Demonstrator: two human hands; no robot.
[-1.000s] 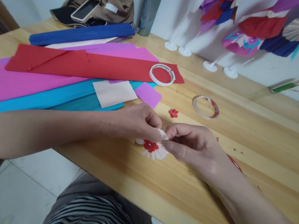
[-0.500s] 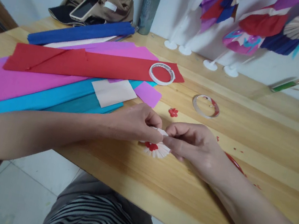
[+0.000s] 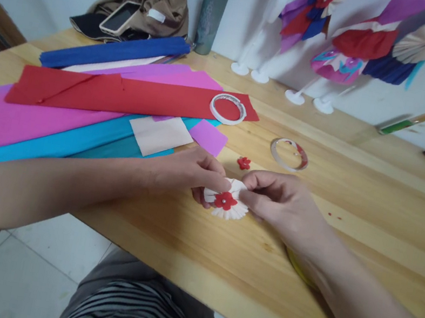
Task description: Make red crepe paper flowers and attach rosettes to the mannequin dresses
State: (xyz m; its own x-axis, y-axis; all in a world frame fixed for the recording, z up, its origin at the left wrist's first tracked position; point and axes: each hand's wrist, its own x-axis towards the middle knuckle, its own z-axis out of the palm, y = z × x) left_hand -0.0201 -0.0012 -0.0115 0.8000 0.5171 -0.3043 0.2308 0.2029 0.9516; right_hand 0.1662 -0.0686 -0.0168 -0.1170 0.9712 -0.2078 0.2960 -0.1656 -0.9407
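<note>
A small round rosette of pleated cream paper (image 3: 232,213) is held just above the table's front part. At its middle sits a red paper flower (image 3: 225,201) with a pale bead-like centre. My left hand (image 3: 204,173) pinches the rosette from the left, thumb on top. From the right, my right hand (image 3: 272,194) grips its edge between thumb and fingers; the curled fingers partly hide behind the thumb. A second red flower (image 3: 243,163) lies on the wood just beyond my hands.
A roll of tape (image 3: 227,109) rests on a red paper strip (image 3: 145,96), and another tape ring (image 3: 289,155) lies to its right. Pink and blue sheets spread at left, with a cream square (image 3: 160,136). Behind are a phone (image 3: 120,18), a cap, a bottle (image 3: 215,9) and paper decorations on stands.
Both hands stay on the rosette, which has turned so that more of its face and the whole red flower show. The left thumb has shifted off the flower's upper edge.
</note>
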